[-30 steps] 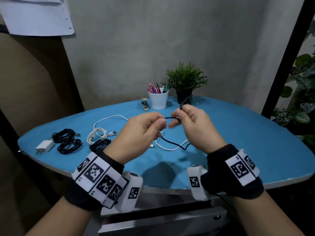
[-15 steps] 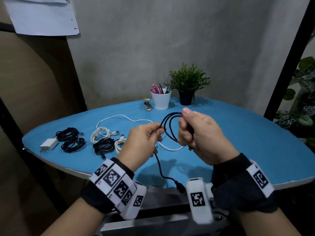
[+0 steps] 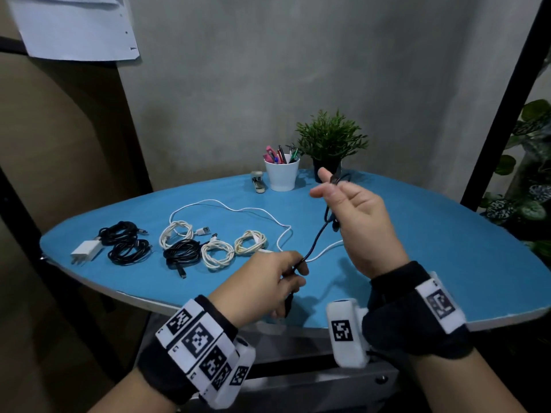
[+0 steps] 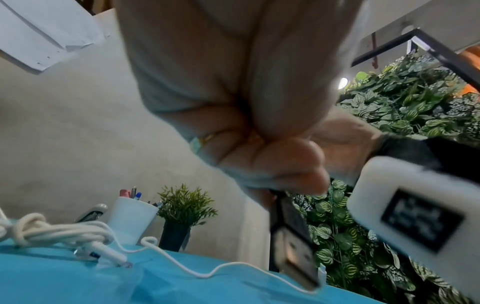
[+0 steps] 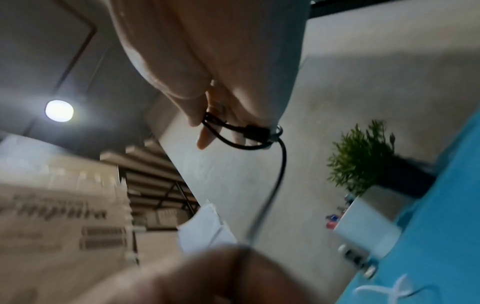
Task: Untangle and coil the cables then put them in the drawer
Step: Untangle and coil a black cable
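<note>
Black cable (image 3: 313,241) spans both hands' pinching fingers (image 3: 301,271).

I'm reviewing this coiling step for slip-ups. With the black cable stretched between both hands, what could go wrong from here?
1. The right hand holds only a few small loops of the black cable; a pull from the left hand might spring them open.
2. The USB plug dangling below the left hand could snag the loose white cable on the table.

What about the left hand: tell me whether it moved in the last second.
Yes. The left hand dropped toward the near table edge, away from the white pen cup, pinching the black cable.
</note>
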Demonstrator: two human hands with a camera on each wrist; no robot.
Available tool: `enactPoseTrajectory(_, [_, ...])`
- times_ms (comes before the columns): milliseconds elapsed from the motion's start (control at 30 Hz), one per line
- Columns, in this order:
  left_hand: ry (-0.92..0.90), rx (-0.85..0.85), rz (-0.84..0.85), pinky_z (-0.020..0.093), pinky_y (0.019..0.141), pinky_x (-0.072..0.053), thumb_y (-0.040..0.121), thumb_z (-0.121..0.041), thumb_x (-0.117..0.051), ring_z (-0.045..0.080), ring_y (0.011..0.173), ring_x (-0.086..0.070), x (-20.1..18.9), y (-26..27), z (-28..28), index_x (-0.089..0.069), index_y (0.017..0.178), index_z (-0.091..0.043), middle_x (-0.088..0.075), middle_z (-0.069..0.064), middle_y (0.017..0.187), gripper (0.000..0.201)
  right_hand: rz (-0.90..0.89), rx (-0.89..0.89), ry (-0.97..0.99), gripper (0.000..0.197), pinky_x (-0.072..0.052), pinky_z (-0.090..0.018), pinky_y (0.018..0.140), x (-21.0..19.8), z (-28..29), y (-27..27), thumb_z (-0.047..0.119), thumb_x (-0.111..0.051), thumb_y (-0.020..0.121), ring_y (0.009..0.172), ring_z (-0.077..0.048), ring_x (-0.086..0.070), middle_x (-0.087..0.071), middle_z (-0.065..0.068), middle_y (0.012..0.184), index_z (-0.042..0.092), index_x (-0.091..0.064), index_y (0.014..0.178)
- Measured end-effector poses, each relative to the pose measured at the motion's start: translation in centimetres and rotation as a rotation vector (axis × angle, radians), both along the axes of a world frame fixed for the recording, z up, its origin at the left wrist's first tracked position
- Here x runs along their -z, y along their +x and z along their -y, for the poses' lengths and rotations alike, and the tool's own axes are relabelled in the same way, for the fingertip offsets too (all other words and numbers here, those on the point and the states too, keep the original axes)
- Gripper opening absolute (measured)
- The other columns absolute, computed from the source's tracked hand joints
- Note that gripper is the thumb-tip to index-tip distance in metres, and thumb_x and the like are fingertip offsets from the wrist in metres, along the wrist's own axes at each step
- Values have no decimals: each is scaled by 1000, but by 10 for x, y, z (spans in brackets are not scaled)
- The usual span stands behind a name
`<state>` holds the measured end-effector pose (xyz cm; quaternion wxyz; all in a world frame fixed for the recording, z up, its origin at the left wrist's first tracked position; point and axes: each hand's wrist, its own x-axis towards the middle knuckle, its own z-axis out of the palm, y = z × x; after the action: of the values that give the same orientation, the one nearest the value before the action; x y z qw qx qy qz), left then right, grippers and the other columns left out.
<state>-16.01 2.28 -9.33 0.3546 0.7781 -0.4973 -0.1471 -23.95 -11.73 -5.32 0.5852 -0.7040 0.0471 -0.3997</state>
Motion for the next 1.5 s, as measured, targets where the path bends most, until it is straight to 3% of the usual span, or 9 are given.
enactPoseTrajectory(133, [-77, -117, 143, 20, 43, -47, 90, -14, -54, 17, 43, -60, -11, 11, -4, -58, 80, -21, -60, 3, 57, 13, -343, 180, -410, 25, -48, -34, 74, 15, -1, 0, 19, -53, 94, 79, -17, -64, -71, -7, 84, 4, -63, 78])
enactPoseTrajectory(300, [-306, -212, 254, 29, 62, -54, 88, -15, -62, 6, 52, -61, -24, 25, -7, -63, 82, -19, -63, -5, 66, 7, -581, 29, -445, 32, -39, -20, 53, 13, -12, -2, 28, -44, 98, 43, -2, -46, -61, -4, 60, 5, -62, 86])
enactPoseTrajectory(533, [-488, -128, 336, 15, 77, -46, 90, -32, -52, 4, 84, -61, -22, 32, -10, -68, 101, -14, -68, -5, 91, 26, -419, -310, -34, 31, -48, -22, 59, 11, -22, -9, 18, -41, 100, 40, -5, -32, -31, 10, 44, 8, -62, 80])
enactPoseTrajectory(700, [-492, -13, 216, 23, 94, -46, 86, -49, -49, 2, 107, -58, -9, 23, -9, -59, 123, -17, -63, -6, 115, 50, -248, -451, 219, 26, -49, -27, 60, 11, -22, -9, 24, -43, 94, 42, -9, -25, -25, 5, 49, 6, -55, 78])
enactPoseTrajectory(867, [-528, -20, 86, 20, 84, -50, 86, -22, -58, 2, 93, -65, -4, 17, -9, -62, 112, -27, -70, -12, 95, 26, -191, -409, 210, 28, -42, -33, 61, 16, -20, -8, 31, -56, 88, 48, -14, -38, -42, 1, 49, 8, -65, 77])
enactPoseTrajectory(1000, [-661, -119, -206, 22, 73, -54, 91, -2, -54, 11, 75, -69, -3, 14, -10, -66, 90, -19, -73, -7, 79, 21, -227, -309, 38, 23, -35, -18, 51, 16, -23, -7, 20, -56, 92, 50, -9, -45, -57, -3, 55, 15, -71, 74])
enactPoseTrajectory(1233, [-707, -199, -384, 13, 56, -45, 94, -2, -49, 9, 55, -59, 1, 10, -6, -59, 89, -7, -68, 7, 74, 12, -128, -177, 49, 32, -53, -22, 68, 27, -31, -1, -6, -55, 89, 63, -12, -64, -68, 2, 65, 22, -65, 102])
enactPoseTrajectory(1367, [-615, -138, -449, 13, 68, -47, 94, 0, -47, 3, 69, -61, 6, 7, -6, -61, 92, -6, -67, -2, 76, 15, -69, -126, 62, 30, -53, -18, 65, 28, -35, 3, -8, -52, 89, 62, -14, -65, -69, 3, 65, 18, -68, 90])
enactPoseTrajectory(1500, [-518, -187, -420, 14, 65, -48, 95, -5, -47, 8, 74, -63, 10, 8, -7, -63, 100, 0, -67, 16, 89, 17, -39, -129, 103, 28, -51, -17, 63, 26, -36, 3, -7, -52, 90, 60, -11, -64, -69, 2, 65, 16, -70, 88])
